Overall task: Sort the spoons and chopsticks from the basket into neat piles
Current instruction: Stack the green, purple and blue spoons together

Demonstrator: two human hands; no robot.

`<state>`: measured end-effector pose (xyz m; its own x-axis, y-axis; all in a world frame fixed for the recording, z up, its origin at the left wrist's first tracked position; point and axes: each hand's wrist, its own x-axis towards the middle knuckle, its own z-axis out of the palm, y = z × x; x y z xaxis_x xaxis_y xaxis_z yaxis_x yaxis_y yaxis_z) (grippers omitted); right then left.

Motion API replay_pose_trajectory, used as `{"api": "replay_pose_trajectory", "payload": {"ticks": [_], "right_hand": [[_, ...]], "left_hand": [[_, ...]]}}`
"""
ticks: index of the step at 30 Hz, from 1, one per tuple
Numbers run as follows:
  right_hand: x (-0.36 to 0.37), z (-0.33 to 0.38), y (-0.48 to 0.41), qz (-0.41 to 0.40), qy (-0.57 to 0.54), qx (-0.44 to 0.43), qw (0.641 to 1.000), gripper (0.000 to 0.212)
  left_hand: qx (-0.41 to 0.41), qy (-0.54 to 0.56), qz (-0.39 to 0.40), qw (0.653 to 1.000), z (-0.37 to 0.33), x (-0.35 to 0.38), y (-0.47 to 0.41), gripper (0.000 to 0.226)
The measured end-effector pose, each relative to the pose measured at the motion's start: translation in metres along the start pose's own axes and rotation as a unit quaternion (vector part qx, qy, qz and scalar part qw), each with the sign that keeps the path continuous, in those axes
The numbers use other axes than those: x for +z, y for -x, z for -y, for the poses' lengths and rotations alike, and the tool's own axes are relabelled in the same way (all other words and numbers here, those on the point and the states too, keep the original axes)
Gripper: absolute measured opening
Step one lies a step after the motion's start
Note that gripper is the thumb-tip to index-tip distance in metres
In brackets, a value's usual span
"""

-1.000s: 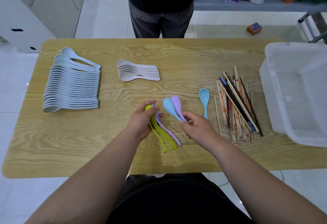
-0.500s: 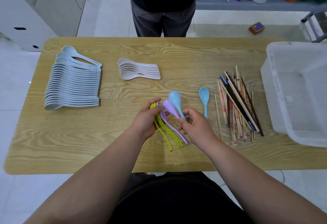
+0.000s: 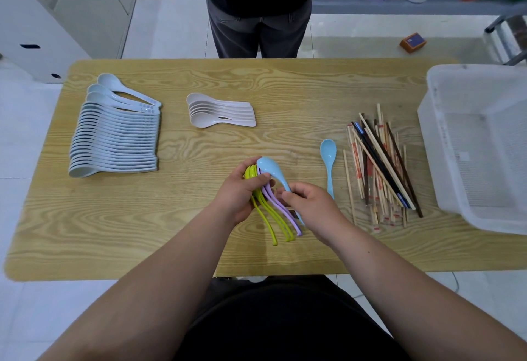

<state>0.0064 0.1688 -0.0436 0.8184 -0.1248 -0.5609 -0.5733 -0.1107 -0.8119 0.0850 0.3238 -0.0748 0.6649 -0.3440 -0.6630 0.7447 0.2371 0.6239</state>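
Obs.: left hand [image 3: 239, 192] was curled round a bunch of green and purple spoons [image 3: 278, 218], gripping at the bowls. The handles fanned out toward the near edge of the wooden table [image 3: 171, 218]. Right hand [image 3: 309, 204] pinched the handle of a light-blue spoon [image 3: 268, 168], whose bowl lay on top of the bunch by the left thumb.

Task items: a second light-blue spoon [image 3: 328, 158] lay loose on the table, just left of the chopsticks [image 3: 379, 166]. These were heaped and crossed, not aligned. The white basket [image 3: 433, 144] stood at the right edge and looked empty, as far as the view showed. A long row of pale grey-blue spoons [image 3: 114, 138] and a short stack of off-white spoons [image 3: 219, 114] lay sorted at the left.

Risks (judgement):
- The bunch mixed three colours. If piles go by colour, nesting the blue one here would mean re-sorting.
- The handles were splayed and held only at the bowls, so a loose grip could spill them.
- A bowl seated crooked could slide off when the right hand lets go.
- The right forearm was near the chopstick heap, and a sweep outward could scatter it further.
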Motion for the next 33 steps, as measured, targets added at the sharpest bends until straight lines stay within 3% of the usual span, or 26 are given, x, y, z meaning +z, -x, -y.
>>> {"api": "replay_pose_trajectory", "payload": {"ticks": [4, 6, 13, 22, 26, 29, 33], "right_hand": [[-0.002, -0.002, -0.002, -0.054, -0.06, -0.027, 0.996, 0.036], [-0.007, -0.002, -0.004, -0.068, -0.029, -0.037, 0.997, 0.043], [-0.012, -0.005, -0.009, 0.009, 0.077, -0.013, 0.997, 0.041], [-0.01, -0.004, -0.01, 0.107, -0.052, 0.049, 0.992, 0.025], [-0.013, -0.009, -0.013, 0.131, -0.104, 0.06, 0.984, 0.047], [-0.015, -0.008, -0.014, 0.145, -0.182, 0.073, 0.97, 0.048], [-0.019, -0.006, -0.013, 0.166, -0.217, 0.08, 0.959, 0.054]], "left_hand": [[-0.009, -0.001, -0.019, 1.0, 0.001, 0.0, -0.003, 0.042], [-0.008, 0.006, -0.028, 1.0, 0.001, 0.0, -0.003, 0.044], [-0.005, 0.024, -0.026, 0.999, -0.003, -0.002, -0.006, 0.043], [0.015, -0.019, -0.018, 1.0, -0.002, 0.006, -0.007, 0.039], [0.047, -0.066, -0.031, 0.996, 0.003, 0.011, -0.008, 0.038], [0.09, -0.137, -0.052, 0.985, 0.007, 0.015, -0.008, 0.052], [0.129, -0.195, -0.066, 0.97, 0.01, 0.02, -0.012, 0.044]]}}
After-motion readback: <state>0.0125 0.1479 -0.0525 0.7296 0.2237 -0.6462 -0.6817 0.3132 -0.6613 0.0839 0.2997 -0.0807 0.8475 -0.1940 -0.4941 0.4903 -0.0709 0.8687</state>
